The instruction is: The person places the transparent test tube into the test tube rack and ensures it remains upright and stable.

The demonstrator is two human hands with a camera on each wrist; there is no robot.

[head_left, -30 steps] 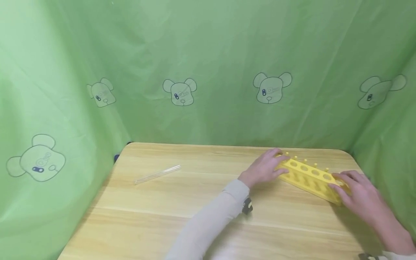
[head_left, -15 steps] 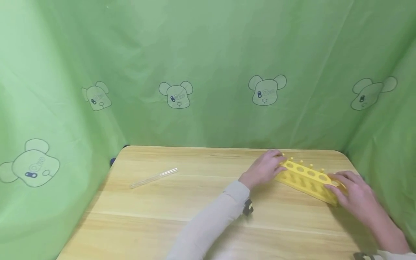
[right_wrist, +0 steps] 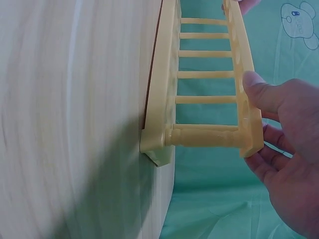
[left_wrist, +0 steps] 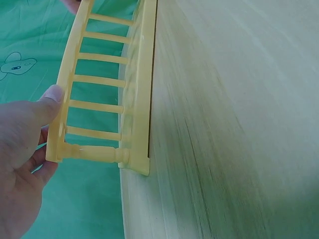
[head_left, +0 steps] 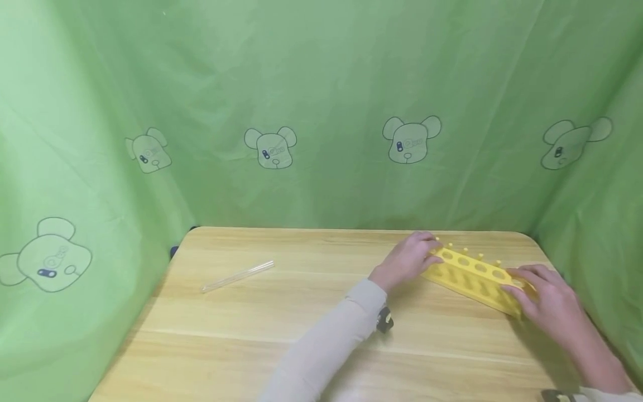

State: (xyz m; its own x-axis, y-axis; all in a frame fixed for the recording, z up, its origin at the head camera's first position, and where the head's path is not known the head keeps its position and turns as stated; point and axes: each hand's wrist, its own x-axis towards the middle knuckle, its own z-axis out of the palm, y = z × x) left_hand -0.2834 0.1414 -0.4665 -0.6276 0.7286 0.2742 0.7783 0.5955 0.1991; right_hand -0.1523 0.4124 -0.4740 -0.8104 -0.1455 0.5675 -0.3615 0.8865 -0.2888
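Note:
A yellow plastic test tube rack (head_left: 474,273) stands upright at the right of the wooden table, set at a slant. Round holes run along its top plate, with short pegs along the far edge. My left hand (head_left: 408,258) grips the top plate at the far left end, thumb on the near side. At the opposite end my right hand (head_left: 552,296) holds the same plate, thumb in front and fingers behind. Both wrist views show the rack's thin posts and its base (left_wrist: 142,99) at the table surface. A clear glass test tube (head_left: 238,276) lies on the table, well left of both hands.
The wooden table (head_left: 226,346) is bounded by green curtains (head_left: 326,184) printed with bear heads at the back and both sides. The right curtain hangs close beside my right forearm. A dark piece (head_left: 174,251) pokes out at the table's left edge.
The camera view has shifted slightly, so the whole scene sits a little further left. Both hands keep their grip on the rack, and the test tube lies where it was.

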